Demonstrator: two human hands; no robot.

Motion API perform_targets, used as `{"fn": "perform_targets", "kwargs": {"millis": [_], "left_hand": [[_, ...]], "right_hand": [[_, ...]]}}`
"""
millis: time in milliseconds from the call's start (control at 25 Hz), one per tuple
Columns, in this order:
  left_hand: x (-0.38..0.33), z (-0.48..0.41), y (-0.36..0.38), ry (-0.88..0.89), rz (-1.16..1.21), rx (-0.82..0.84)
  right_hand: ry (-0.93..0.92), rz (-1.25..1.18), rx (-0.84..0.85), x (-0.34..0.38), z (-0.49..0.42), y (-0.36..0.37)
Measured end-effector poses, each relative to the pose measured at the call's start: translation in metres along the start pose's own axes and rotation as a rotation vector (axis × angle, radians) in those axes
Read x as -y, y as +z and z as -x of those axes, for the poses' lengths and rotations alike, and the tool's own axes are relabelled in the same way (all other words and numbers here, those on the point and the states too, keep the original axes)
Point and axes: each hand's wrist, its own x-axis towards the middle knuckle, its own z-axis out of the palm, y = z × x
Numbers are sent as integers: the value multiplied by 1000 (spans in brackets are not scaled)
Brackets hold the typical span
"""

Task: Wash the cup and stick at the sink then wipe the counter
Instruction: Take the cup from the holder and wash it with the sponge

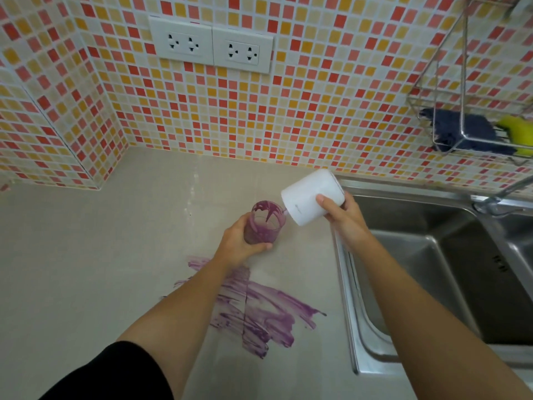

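Observation:
My left hand [240,241] grips a clear cup [266,223] smeared inside with purple liquid, held just above the beige counter [101,255]. My right hand [343,216] holds a white bottle [311,196] tipped on its side, its lower end touching the cup's rim. A wide purple smear [259,307] covers the counter under my left forearm. The steel sink [432,269] lies to the right. No stick is visible.
A wire rack [461,125] on the tiled wall holds a dark blue cloth [458,131] and a yellow sponge [516,131]. The tap [501,194] sits behind the sink. Two wall sockets [212,47] are above the counter.

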Motion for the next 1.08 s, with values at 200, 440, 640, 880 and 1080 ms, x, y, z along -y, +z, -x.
{"fn": "perform_targets", "kwargs": {"millis": [200,440,640,880,1080], "left_hand": [[0,-1,-29,-19,-30,-79],[-10,0,-47,-7,-11,-118],[-17,1,-52,22,-6,-119],[-30,-1,-58,54,1,-130],[-51,1,-60,110,15,-159]], "right_hand": [[91,-343,-30,-49,14,-5],[154,-112,-120,-82,33,5],[72,239,-44,-86,36,5],[42,320,-40,-101,37,6],[54,385,-54,-103,38,6]]}}
